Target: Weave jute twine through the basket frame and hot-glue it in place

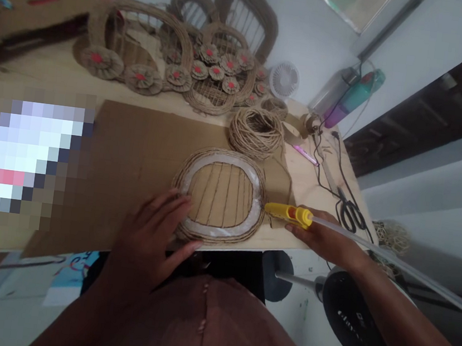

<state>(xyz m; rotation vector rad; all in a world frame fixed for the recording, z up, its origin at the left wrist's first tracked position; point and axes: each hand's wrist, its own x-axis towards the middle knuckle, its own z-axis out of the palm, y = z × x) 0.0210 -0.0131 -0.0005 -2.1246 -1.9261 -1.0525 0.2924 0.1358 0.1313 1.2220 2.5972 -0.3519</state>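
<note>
Oval frame (217, 231) flat on cardboard sheet (141, 151), near front edge of table (311, 185); twine strands (226, 240) round outer rim. Left hand (155, 225) laid on left rim, fingers slightly spread, gripping nothing. Right hand (319, 234) closed round yellow glue gun (291, 214), nozzle at right rim. Advisable: steady frame from opposite side, thin even bead, fingertips clear of hot glue. Twine coil (257, 131) just behind frame; scissors (351, 213) further right.

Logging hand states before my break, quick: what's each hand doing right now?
Left hand: open, spread at the left edge of the oval frame.
Right hand: closed, holding the yellow glue gun.
</note>
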